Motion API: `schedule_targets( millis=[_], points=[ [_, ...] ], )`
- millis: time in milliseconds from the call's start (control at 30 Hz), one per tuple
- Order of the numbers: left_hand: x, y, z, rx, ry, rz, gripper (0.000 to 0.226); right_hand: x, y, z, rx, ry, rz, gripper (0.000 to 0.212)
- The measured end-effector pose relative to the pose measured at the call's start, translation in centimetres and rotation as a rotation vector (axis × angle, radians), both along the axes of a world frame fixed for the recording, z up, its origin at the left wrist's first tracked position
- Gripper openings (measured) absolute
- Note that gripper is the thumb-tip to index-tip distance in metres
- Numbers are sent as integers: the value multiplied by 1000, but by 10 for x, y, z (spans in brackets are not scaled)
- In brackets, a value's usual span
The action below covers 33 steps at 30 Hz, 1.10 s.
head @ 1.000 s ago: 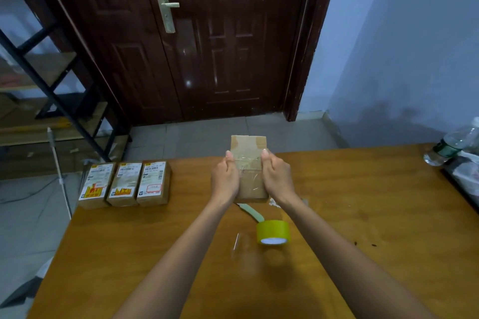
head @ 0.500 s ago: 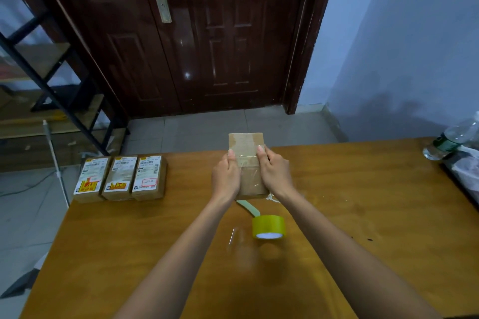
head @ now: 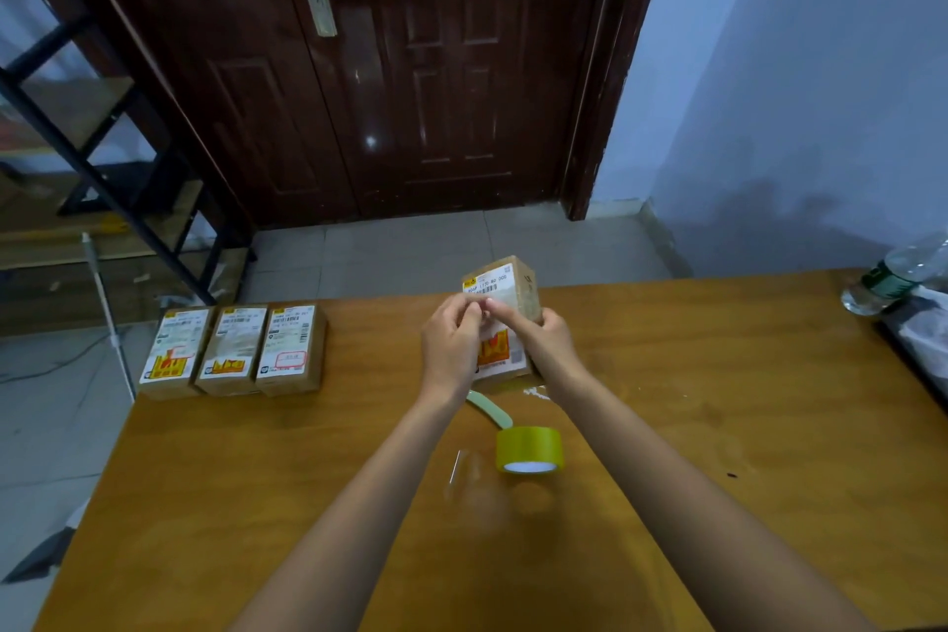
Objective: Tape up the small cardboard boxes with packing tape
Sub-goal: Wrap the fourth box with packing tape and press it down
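A small cardboard box (head: 505, 293) with a white shipping label facing me is held tilted above the far middle of the wooden table (head: 718, 426). My left hand (head: 450, 346) grips its left side, fingertips on the label. My right hand (head: 538, 341) holds the right side, thumb and fingers curled round the box. A yellow-green roll of packing tape (head: 529, 449) stands on the table just in front of my hands, with a clear strip of tape (head: 464, 470) trailing to its left. A pale green cutter handle (head: 490, 408) lies between the roll and the box.
Three labelled cardboard boxes (head: 233, 349) lie side by side at the table's far left edge. A plastic water bottle (head: 895, 272) and a dark bag (head: 923, 328) sit at the far right edge. Beyond the table are a dark door (head: 410, 67) and a metal shelf frame (head: 102, 159).
The box has been turned over in my hands: its plain taped side faced me before, now the labelled side does. Both hands shifted their grip and the box tilted.
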State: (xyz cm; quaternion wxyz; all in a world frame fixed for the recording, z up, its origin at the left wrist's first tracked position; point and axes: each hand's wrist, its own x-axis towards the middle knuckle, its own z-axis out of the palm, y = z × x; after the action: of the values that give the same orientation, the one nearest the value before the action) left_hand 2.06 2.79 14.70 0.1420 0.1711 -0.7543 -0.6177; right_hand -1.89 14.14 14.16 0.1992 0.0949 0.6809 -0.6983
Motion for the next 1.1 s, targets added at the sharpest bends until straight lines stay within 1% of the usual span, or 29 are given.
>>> schedule_targets(
  millis=[33, 67, 100, 133, 167, 200, 233, 300, 367, 433, 533, 600, 733, 833, 900, 1000, 1100],
  points=[
    [-1, -3, -1, -72, -13, 55, 15, 0, 3, -1, -40, -14, 10, 59],
    [-6, -7, -9, -134, -71, 102, 28, -2, 3, -3, -62, -23, 18, 52],
    [-8, -10, -10, -156, -188, 104, 51, -3, 4, -1, -87, -31, 30, 45],
    [-12, -12, -14, -102, -299, 82, 75, -6, 3, -2, -106, -38, 51, 41],
    [-13, -11, -15, 2, -383, 43, 90, -8, 3, -1, -107, -39, 79, 42],
    [-16, -12, -19, 95, -402, -1, 93, -10, 2, -1, -71, -23, 102, 45],
    [-15, -10, -18, 152, -372, -34, 83, -12, 2, -1, -6, 8, 111, 47],
    [-16, -5, -19, 153, -294, -23, 53, -12, 1, -1, 145, 105, 111, 48],
    [-15, 1, -17, 88, -235, 7, 42, -10, 1, 2, 305, 233, 90, 45],
    [-15, 7, -16, -15, -188, 20, 40, -9, 3, 6, 414, 357, 71, 38],
    [-16, 12, -11, -181, -152, 55, 37, -10, 6, 8, 477, 467, 73, 31],
    [-19, 14, -17, -242, -149, 45, 40, -11, 12, 6, 503, 471, 51, 31],
    [-23, 23, -25, -290, -163, 35, 51, -14, 23, -5, 532, 429, 28, 44],
    [-24, 35, -26, -233, -187, 2, 51, -16, 36, -9, 550, 408, 32, 53],
    [-27, 44, -24, -179, -213, -2, 48, -20, 46, -9, 533, 398, 46, 53],
    [-34, 58, -21, -129, -256, 16, 38, -27, 57, -9, 488, 374, 85, 38],
    [-39, 68, -19, -77, -253, 1, 33, -35, 67, -13, 431, 359, 119, 31]
  ],
)
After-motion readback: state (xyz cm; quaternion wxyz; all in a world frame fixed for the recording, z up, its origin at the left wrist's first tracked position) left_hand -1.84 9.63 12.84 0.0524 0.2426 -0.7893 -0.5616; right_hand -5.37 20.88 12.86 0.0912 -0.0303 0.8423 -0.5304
